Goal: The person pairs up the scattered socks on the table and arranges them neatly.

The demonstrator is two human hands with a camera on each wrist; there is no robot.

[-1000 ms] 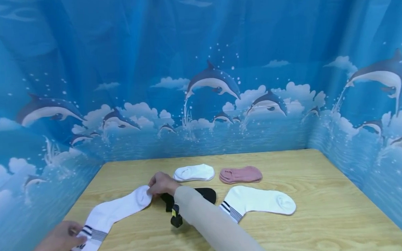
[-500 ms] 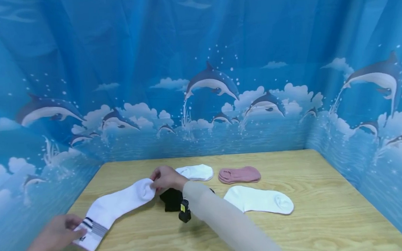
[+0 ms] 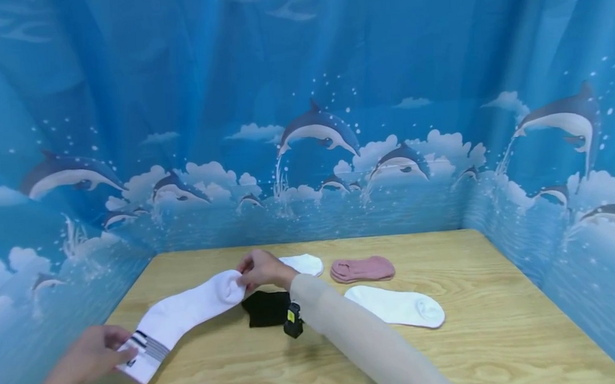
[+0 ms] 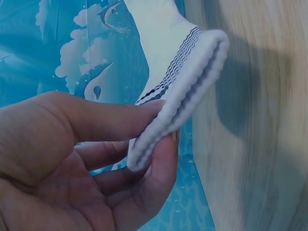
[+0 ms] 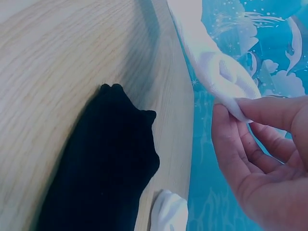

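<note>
A long white sock point(image 3: 189, 309) with dark stripes near its cuff is stretched between both hands, held off the table. My left hand point(image 3: 95, 353) pinches the cuff between thumb and fingers; the left wrist view shows the ribbed cuff opening point(image 4: 192, 96) edge-on. At the other end, my right hand point(image 3: 264, 269) pinches the toe tip, seen close in the right wrist view as white fabric point(image 5: 226, 79). Beneath the right wrist lies a black sock point(image 3: 266, 308), partly hidden by the forearm. A second white sock point(image 3: 395, 305) lies flat to the right, its cuff hidden behind the sleeve.
Toward the back of the wooden table point(image 3: 479, 345) lie a short white sock point(image 3: 306, 264), partly covered by the right hand, and pink socks point(image 3: 363, 268). A blue dolphin-print curtain point(image 3: 308, 209) encloses the back and sides.
The sock's toe end has been lifted and drawn slightly right by the right hand. The left hand has shifted a little right with the cuff. The camera view has also shifted slightly.
</note>
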